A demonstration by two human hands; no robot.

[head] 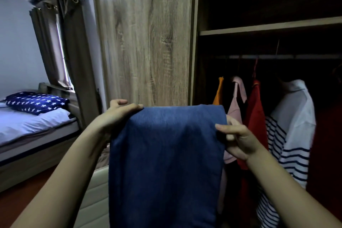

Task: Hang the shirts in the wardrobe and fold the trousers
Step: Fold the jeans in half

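I hold blue trousers (166, 163) up in front of me, folded over at the top so the cloth hangs down past the frame's bottom edge. My left hand (118, 114) grips the top left corner. My right hand (238, 140) pinches the top right edge. Behind the trousers stands the open wardrobe (259, 27), where an orange shirt (218, 94), a pink shirt (236, 105), a red shirt (256, 116) and a white navy-striped shirt (292, 135) hang from the rail (277, 56).
The wardrobe's wooden sliding door (146, 39) covers its left half. A bed (31, 127) with a star-patterned blue pillow (37, 102) stands at the left, under a curtained window (61, 46). A pale padded object (96, 190) sits low, behind the trousers.
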